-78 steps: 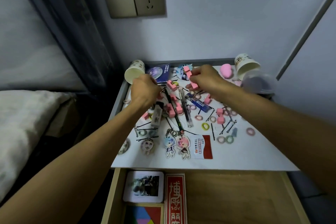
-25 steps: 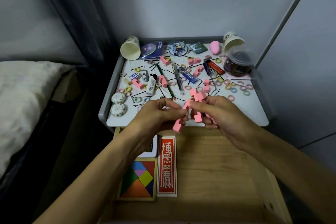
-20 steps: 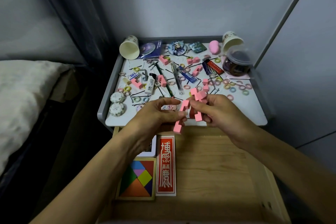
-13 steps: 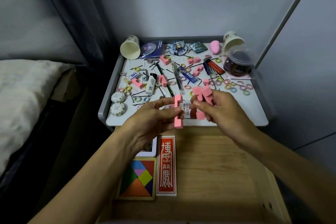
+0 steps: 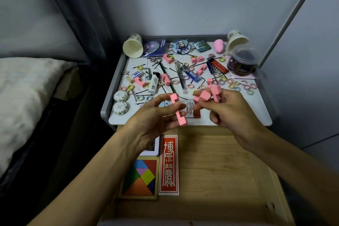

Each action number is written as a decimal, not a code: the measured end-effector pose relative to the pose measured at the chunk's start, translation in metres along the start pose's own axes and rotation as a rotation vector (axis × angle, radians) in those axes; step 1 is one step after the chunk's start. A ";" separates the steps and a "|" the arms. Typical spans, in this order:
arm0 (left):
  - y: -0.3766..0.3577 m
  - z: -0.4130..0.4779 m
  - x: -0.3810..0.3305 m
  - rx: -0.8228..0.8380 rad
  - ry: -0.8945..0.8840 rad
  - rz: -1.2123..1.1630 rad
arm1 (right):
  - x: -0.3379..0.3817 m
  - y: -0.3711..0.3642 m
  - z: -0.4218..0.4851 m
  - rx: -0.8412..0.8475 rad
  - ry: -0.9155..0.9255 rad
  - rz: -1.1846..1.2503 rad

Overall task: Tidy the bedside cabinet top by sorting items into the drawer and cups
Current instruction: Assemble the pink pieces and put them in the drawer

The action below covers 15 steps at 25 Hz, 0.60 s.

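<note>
My left hand [image 5: 154, 117] pinches one pink notched block [image 5: 178, 113], held upright over the cabinet's front edge. A short gap to the right, my right hand [image 5: 229, 110] grips a cluster of pink blocks [image 5: 209, 94]. Behind both hands the white cabinet top [image 5: 238, 113] is littered with more pink blocks [image 5: 197, 59], small hair rings, hairpins, pens and lighters. Two paper cups lie on their sides, one at the back left [image 5: 133, 47] and one at the back right [image 5: 236, 41]. The open wooden drawer [image 5: 216, 167] lies below my hands.
The drawer's left side holds a tangram puzzle [image 5: 140, 178], a red printed box [image 5: 168, 165] and a white tin partly under my left wrist. A clear jar [image 5: 243, 61] stands at the back right. A bed [image 5: 23, 97] borders the left, a wall the right.
Both hands came back from the cabinet top toward the drawer edge holding pink blocks. In the last half second the hands drew slightly apart, the left block now separate from the right cluster.
</note>
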<state>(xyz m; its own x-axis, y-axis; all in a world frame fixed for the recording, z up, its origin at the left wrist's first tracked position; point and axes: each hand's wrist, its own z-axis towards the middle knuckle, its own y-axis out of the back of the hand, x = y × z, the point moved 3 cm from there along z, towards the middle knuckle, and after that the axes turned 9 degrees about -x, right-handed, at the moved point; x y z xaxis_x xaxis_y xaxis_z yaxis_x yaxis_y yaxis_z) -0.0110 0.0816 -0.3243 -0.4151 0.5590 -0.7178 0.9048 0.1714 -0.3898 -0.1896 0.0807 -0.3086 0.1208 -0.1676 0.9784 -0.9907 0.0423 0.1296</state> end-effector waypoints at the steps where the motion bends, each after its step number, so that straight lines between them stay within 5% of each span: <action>1: 0.001 0.001 0.000 -0.013 -0.011 0.002 | 0.000 0.000 0.000 0.007 -0.018 0.028; 7: 0.004 0.003 0.001 -0.046 -0.076 0.086 | -0.002 -0.004 -0.001 0.064 -0.087 0.129; 15: 0.001 -0.001 0.001 -0.086 -0.208 0.187 | -0.003 -0.016 -0.009 0.108 0.195 -0.269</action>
<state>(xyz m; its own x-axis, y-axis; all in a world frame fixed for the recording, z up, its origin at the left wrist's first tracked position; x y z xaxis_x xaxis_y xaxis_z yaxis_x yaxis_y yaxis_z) -0.0101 0.0834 -0.3246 -0.2433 0.4104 -0.8789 0.9684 0.1540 -0.1962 -0.1734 0.0896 -0.3120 0.3778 0.0330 0.9253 -0.9215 -0.0842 0.3792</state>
